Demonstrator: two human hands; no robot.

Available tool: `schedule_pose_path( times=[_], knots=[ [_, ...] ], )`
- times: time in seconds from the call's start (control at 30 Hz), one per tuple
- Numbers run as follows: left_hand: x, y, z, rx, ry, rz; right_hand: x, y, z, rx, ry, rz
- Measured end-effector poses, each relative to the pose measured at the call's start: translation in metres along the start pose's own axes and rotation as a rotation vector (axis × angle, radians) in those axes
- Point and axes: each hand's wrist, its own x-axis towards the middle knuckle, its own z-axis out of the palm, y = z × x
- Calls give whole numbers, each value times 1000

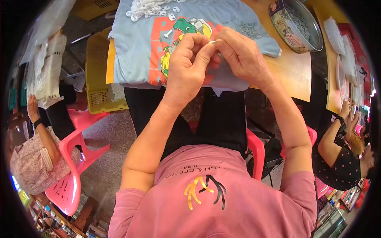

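Over the near part of a grey-blue printed T-shirt (pixel 133 59), spread on the table, my two hands meet fingertip to fingertip. My left hand (pixel 186 65) pinches a small white piece (pixel 212 42) between thumb and forefinger. On its other side the fingertips of my right hand (pixel 243 55) close on the same piece, mostly hidden by the fingers. A pile of white plastic parts with holes (pixel 147 8) lies at the far left of the cloth. One white part with a stem (pixel 168 33) rests alone left of my hands. Small metal pieces (pixel 248 29) are heaped beyond my right hand.
An oval tin (pixel 291 43) of small metal pieces stands at the far right of the wooden table (pixel 295 77). A yellow crate (pixel 93 79) sits left of the table. Pink plastic chairs (pixel 75 158) and seated people (pixel 33 158) are on both sides.
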Motion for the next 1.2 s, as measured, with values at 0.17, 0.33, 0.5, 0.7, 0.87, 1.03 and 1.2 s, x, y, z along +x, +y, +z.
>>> schedule_pose_path(
  times=[0.17,0.33,0.5,0.7,0.87,1.03,1.2],
  knots=[
    [-1,4,-2,-12,-26,-51,2,-11,-14,200,-37,353],
    [-2,7,0,-47,-35,-52,4,-11,-22,41,-51,181],
    [-2,7,0,-45,-41,-37,7,-7,-22,-86,-131,23],
    [-1,8,0,-46,-47,-43,8,-5,-17,-9,-117,-23],
    [0,5,-1,-58,-19,-25,7,-5,-10,48,-95,14],
    [-2,6,-1,-56,6,-41,8,-3,-1,37,-50,-12],
    [-2,7,1,-63,9,-57,1,-7,8,49,11,51]
  ],
)
